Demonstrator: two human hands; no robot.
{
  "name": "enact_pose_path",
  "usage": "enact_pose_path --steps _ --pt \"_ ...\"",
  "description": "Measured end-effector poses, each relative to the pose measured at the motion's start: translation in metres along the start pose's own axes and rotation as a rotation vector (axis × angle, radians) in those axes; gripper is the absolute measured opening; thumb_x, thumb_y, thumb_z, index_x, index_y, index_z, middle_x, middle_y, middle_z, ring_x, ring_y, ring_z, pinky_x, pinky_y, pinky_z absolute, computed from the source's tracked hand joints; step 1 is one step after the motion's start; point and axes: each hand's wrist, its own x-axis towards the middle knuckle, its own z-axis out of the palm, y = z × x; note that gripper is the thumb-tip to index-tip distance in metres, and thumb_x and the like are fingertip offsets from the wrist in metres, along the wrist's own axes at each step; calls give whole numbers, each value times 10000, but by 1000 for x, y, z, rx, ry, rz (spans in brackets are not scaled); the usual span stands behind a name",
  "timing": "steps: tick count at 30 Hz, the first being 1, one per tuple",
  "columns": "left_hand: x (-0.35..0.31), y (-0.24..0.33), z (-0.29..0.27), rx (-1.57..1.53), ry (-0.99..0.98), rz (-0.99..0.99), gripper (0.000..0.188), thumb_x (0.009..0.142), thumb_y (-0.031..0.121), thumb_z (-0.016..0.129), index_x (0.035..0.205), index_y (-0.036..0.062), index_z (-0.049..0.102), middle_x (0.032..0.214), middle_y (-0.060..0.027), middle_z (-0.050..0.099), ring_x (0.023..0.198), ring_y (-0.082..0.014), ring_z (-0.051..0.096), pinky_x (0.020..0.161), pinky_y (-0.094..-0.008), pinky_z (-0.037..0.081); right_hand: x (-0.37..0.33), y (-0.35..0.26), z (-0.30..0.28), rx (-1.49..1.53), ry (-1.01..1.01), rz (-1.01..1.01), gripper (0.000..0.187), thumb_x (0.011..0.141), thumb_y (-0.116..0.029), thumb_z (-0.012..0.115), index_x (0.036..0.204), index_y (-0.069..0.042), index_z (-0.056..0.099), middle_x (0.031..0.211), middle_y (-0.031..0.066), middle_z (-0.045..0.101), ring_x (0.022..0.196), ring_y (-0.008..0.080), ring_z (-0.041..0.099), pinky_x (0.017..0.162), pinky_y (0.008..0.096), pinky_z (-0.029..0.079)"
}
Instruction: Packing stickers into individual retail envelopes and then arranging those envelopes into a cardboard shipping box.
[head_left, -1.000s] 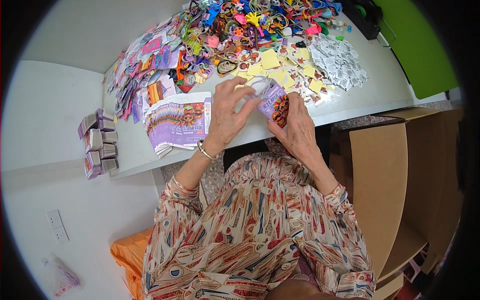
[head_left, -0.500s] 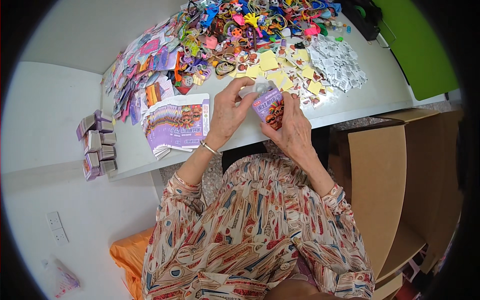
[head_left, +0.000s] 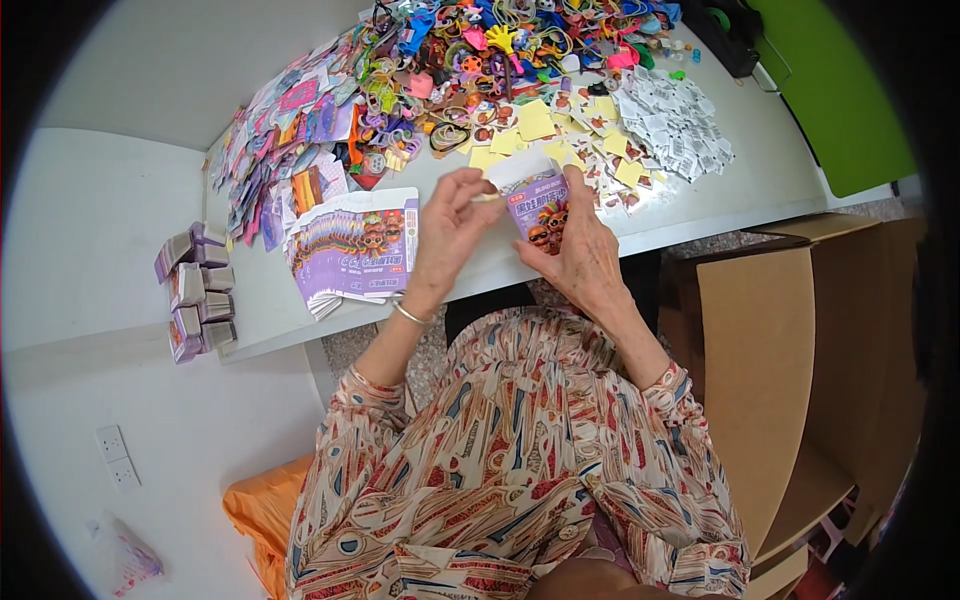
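Observation:
My right hand [head_left: 587, 245] grips a small purple printed card box [head_left: 538, 213], thumb on the near side and fingers along the right edge. The box's white top flap [head_left: 527, 166] stands raised at its far end. Beside the flap, my left hand [head_left: 446, 228] has its thumb and fingers pinched together; a small pale bit shows at the fingertips, too small to name. Left of that hand, a fanned stack of flat purple boxes [head_left: 350, 250] lies on the white table [head_left: 690, 205].
Heaped small toys [head_left: 490, 60] cover the table's far side, with colourful packets [head_left: 280, 150] to the left. Yellow paper squares [head_left: 536, 120] and small white packets [head_left: 675, 125] lie beyond my hands. Filled boxes [head_left: 200, 290] stand at the left edge; a large cardboard carton [head_left: 755, 370] is at right.
My left hand has drawn back a little to the left from the box opening. The translucent whitish piece between its fingers no longer shows, and the white flap is now more visible.

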Motion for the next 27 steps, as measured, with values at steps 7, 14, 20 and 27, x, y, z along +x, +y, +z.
enact_pose_path --steps 7,14,20,27 --pt "-15 -11 29 -89 160 127 453 893 32 647 1263 -14 389 1071 -136 637 940 -140 622 812 -245 520 4 -1 4 23 -36 -14 1017 655 -313 825 1405 23 226 1129 282 579 914 412 643 736 447 536" --pt "-14 -20 9 117 -4 110 363 889 27 648 1243 -16 576 1027 -80 621 894 -104 603 779 -219 499 8 10 10 7 -39 -100 927 645 -303 820 1334 19 291 1080 260 589 846 401 651 721 440 535" --pt "-10 -28 -6 303 -117 145 308 899 32 635 1203 -16 624 1012 -38 571 888 -94 550 753 -208 458 5 22 25 -4 -27 -198 821 634 -234 781 1262 16 316 1021 242 576 815 401 637 698 430 525" --pt "-12 -24 -1 358 -62 189 294 861 46 673 1150 -4 656 869 -45 557 761 -98 546 664 -222 463 6 24 27 97 -7 -205 740 624 -166 725 1241 -6 349 1102 232 489 863 413 599 694 441 512"
